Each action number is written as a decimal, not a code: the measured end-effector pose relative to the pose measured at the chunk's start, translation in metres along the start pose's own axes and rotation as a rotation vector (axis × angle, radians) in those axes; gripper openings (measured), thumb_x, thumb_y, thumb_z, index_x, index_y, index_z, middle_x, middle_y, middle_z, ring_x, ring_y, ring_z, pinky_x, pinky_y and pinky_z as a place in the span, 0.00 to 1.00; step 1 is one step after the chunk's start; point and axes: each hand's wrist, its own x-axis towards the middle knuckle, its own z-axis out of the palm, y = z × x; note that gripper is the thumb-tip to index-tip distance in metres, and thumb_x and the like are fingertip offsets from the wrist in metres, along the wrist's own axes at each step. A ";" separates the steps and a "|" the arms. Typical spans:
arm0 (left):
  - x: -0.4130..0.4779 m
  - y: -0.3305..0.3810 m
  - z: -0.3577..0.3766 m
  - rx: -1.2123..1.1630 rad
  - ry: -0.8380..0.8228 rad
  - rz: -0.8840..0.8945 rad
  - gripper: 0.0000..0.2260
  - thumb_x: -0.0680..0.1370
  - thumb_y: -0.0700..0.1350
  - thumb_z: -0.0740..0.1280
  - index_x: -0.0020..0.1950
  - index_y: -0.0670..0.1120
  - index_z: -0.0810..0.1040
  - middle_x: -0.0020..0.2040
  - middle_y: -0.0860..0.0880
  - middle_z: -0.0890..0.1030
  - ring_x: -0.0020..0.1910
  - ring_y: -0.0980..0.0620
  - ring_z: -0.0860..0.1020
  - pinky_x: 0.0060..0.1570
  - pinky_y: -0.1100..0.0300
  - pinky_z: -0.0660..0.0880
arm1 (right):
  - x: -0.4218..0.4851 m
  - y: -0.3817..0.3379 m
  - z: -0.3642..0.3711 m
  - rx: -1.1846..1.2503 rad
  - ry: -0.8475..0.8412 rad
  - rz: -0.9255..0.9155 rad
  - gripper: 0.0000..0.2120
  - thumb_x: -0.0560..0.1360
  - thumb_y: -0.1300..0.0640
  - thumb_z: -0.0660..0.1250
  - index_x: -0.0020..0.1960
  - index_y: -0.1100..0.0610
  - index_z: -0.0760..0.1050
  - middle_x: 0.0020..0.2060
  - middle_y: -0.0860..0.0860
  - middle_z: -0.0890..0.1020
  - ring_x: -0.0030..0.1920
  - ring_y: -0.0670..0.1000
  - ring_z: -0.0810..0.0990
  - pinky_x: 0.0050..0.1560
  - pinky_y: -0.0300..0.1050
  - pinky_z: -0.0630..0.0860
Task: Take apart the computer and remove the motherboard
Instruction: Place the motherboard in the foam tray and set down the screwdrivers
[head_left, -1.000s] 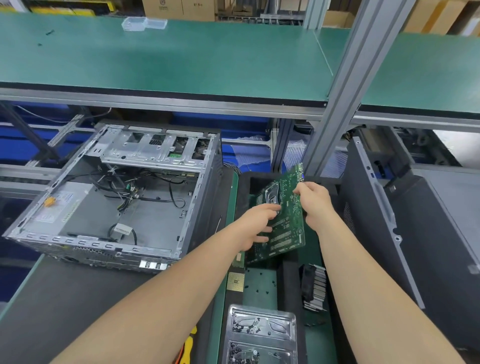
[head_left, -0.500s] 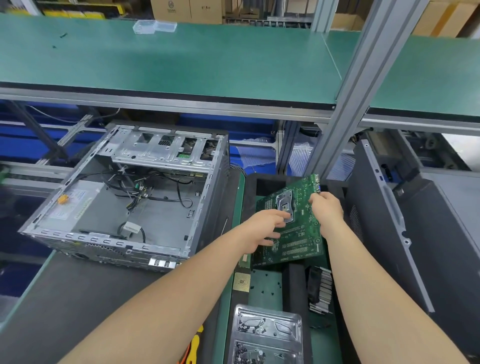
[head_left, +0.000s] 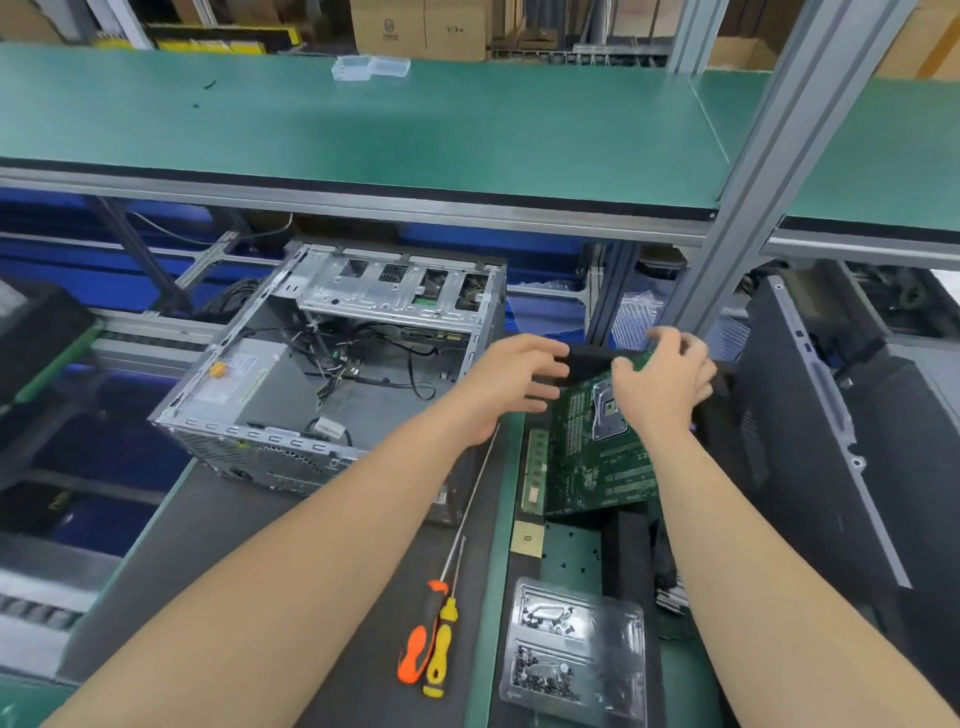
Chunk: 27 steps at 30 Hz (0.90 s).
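The green motherboard (head_left: 587, 457) lies tilted in a black foam-lined bin (head_left: 631, 545) to the right of the open computer case (head_left: 332, 374). My right hand (head_left: 665, 384) grips the board's far edge, fingers curled over it next to the metal CPU socket. At the board's far left corner is my left hand (head_left: 509, 384), with its fingers stretched toward the foam rim. The case lies on its side, with loose black cables and a power supply inside and no board in it.
Orange and yellow screwdrivers (head_left: 431, 639) lie on the dark mat near me. A clear screw tray (head_left: 571, 654), a CPU chip (head_left: 527, 538) and a RAM stick (head_left: 535, 467) sit by the bin. A black side panel (head_left: 810, 441) leans at the right. A green shelf (head_left: 363, 130) hangs overhead.
The board has gone down from upright to nearly flat in the bin. My right hand moved over its far edge and my left hand slid to its far left corner.
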 end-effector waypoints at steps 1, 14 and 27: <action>-0.008 0.003 -0.010 -0.022 -0.007 0.018 0.12 0.85 0.44 0.59 0.64 0.49 0.80 0.58 0.47 0.85 0.53 0.46 0.86 0.55 0.50 0.83 | -0.007 -0.009 0.002 0.022 -0.007 -0.033 0.18 0.75 0.53 0.69 0.64 0.51 0.72 0.70 0.57 0.67 0.71 0.62 0.63 0.70 0.59 0.60; -0.106 -0.066 -0.145 -0.097 -0.319 0.087 0.10 0.84 0.46 0.64 0.62 0.45 0.81 0.55 0.40 0.85 0.49 0.39 0.85 0.40 0.53 0.82 | -0.150 -0.070 0.034 0.156 -0.296 0.039 0.07 0.78 0.51 0.66 0.52 0.52 0.79 0.49 0.49 0.82 0.55 0.54 0.79 0.53 0.48 0.75; -0.141 -0.135 -0.190 0.396 -0.238 0.228 0.09 0.81 0.40 0.65 0.51 0.51 0.83 0.44 0.51 0.88 0.39 0.48 0.86 0.35 0.56 0.81 | -0.274 -0.074 0.050 -0.534 -0.918 0.324 0.46 0.71 0.36 0.74 0.73 0.62 0.57 0.55 0.62 0.80 0.43 0.62 0.86 0.49 0.56 0.85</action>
